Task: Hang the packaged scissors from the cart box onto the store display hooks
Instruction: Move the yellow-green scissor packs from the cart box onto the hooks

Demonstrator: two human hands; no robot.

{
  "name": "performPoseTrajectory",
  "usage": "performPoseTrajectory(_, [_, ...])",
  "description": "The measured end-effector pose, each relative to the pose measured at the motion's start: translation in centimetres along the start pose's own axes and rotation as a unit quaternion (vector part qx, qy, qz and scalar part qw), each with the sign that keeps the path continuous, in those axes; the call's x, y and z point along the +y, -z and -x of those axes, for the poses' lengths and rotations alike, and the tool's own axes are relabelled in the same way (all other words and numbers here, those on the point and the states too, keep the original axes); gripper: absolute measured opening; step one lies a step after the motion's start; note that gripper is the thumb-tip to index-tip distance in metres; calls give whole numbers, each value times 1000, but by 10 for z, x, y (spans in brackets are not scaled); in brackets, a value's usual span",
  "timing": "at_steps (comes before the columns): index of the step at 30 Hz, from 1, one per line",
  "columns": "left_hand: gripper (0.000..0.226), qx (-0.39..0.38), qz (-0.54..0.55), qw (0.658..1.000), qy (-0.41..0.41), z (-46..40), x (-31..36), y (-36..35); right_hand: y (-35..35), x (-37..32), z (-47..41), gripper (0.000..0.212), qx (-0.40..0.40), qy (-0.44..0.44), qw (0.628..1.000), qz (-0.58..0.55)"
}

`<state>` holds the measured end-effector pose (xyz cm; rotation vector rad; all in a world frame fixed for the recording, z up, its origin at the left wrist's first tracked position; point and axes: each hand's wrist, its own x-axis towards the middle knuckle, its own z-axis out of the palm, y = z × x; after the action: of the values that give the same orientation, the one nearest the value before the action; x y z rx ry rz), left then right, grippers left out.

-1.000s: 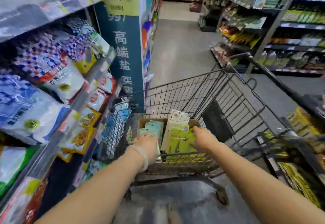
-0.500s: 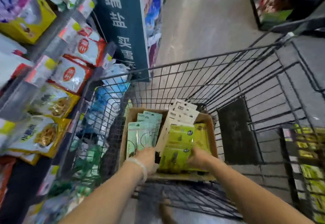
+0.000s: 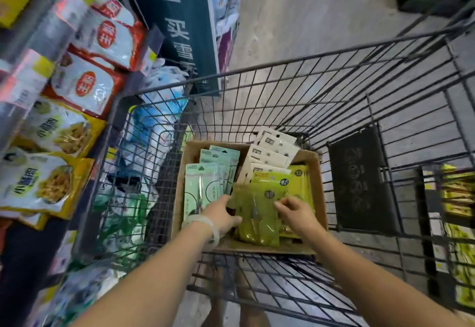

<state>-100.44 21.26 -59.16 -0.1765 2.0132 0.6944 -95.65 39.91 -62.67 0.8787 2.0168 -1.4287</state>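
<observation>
Head view: box in cart, now closer. Left hand has shifted from teal packs to grip the green packs; right hand pinches them too. Lift-out pending; hooks unseen.

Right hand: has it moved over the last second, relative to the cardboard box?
Yes. The right hand slid from the box's near edge further in, over the green packs.

Yellow-green packs, mint-green packs and white cards fill a brown box in a dark grey wire cart.
</observation>
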Motion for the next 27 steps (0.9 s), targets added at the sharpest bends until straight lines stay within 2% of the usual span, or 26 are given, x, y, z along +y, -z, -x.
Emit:
performPoseTrajectory(3, [77,12,51,999,-7,8,0,18,6,-28,12,15,-18,31,998,-59])
performPoseTrajectory(5, [77,14,121,992,-19,12,0,24,5,-45,20,17,-32,44,992,-110])
performPoseTrajectory(8, [36,4,198,979,-44,19,1,27,0,-66,29,22,-62,47,977,-200])
performPoseTrajectory(10, [17,29,247,967,-49,21,-4,29,-4,-72,30,22,-54,34,972,-226])
performPoseTrajectory(12, [22,53,269,961,-35,21,-13,32,-5,-68,28,21,-17,2,985,-170])
performPoseTrajectory(14, [23,76,258,963,-19,19,-25,35,-4,-49,23,20,4,-45,999,-13])
performPoseTrajectory(16, [25,93,248,964,-7,20,-34,38,-5,-23,16,29,-21,-92,979,180])
performPoseTrajectory(17, [36,91,245,965,-3,17,-40,39,-7,-10,13,39,-35,-111,965,236])
performPoseTrajectory(19, [58,92,251,964,4,14,-48,39,-10,6,5,56,-34,-134,966,218])
performPoseTrajectory(21, [55,91,256,962,5,14,-51,39,-14,10,-2,60,-24,-141,977,156])
performPoseTrajectory(24, [48,92,255,962,21,9,-60,40,-21,6,-14,37,-39,-149,983,101])
performPoseTrajectory(27, [62,90,273,958,13,14,-64,46,-26,3,-19,13,-35,-123,987,97])
